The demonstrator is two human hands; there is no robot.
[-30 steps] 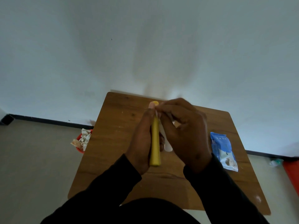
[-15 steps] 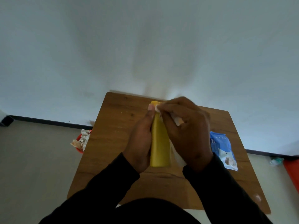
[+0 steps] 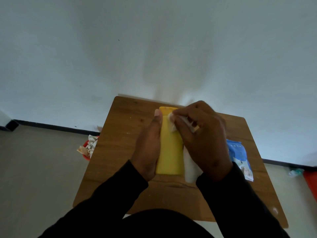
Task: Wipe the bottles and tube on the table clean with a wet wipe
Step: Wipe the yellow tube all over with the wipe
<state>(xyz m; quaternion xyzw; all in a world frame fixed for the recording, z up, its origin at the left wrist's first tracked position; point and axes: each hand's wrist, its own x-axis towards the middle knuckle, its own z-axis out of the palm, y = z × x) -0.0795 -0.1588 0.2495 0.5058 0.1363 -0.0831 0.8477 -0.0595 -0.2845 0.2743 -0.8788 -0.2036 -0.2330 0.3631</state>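
**Yellow tube turned broadside as the wipe works its far end**

Over the last second the yellow tube (image 3: 169, 148) has rolled from edge-on to flat-face-up, so its whole broad side now shows. I take that to mean the wiping has gone from the narrow edge to the wide face, with this 1 item still partly done.

The tube is held above the middle of the desk (image 3: 120, 152), long axis pointing away from the person. The left hand (image 3: 148, 148) lies along its left edge, thumb straight and reaching almost to the far end; whether the other fingers curl underneath is hidden. The right hand (image 3: 204, 140) has its fingers curled round a white wet wipe (image 3: 172, 123), pressing a bunched part onto the tube near its far end, while the loose tail hangs down beside the tube's right edge.

Count: 1 tube, 1 wipe in use, 1 blue wipes packet (image 3: 240, 158) lying on the desk to the right, 1 red bin (image 3: 87, 156) of crumpled paper on the floor at left. 0 bottles are visible; the hands may hide some.
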